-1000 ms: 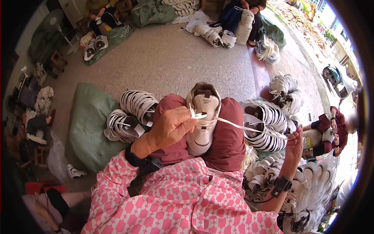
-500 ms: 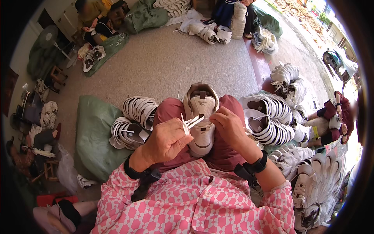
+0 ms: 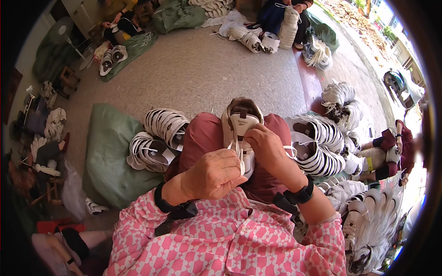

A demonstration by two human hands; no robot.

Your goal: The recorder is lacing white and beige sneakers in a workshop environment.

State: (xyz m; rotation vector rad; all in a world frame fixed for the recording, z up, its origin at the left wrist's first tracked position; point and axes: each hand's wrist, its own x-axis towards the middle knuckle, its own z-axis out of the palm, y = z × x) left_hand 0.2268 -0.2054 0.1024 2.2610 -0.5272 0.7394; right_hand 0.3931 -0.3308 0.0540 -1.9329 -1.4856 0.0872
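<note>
Shoe in lap, pale, with brown collar lining. Rests between two maroon-trousered knees, collar end away from body, toe end toward it. On tongue: small dark printed mark, tiny lettering with a symbol beneath. Above that, dark tab.

Left hand at near left side of shoe. Fingers closed on white lace, with strands running up toward tongue. Right hand over right side of shoe, beside tongue. Fingertips partly hidden; cannot tell whether pinching lace or only touching shoe. Black bands around both wrists.

Containers: left of knees, large green sack; cannot tell contents. Between sack and knees, two stacks of pale shoes, white patch inside the nearer. Farther left, clear plastic bag on floor; cannot tell contents. Upper right, clear bag full of white strands, near dark green bag. Upper left, pair of shoes on green cloth. Right of knees, more stacked shoes.
</note>
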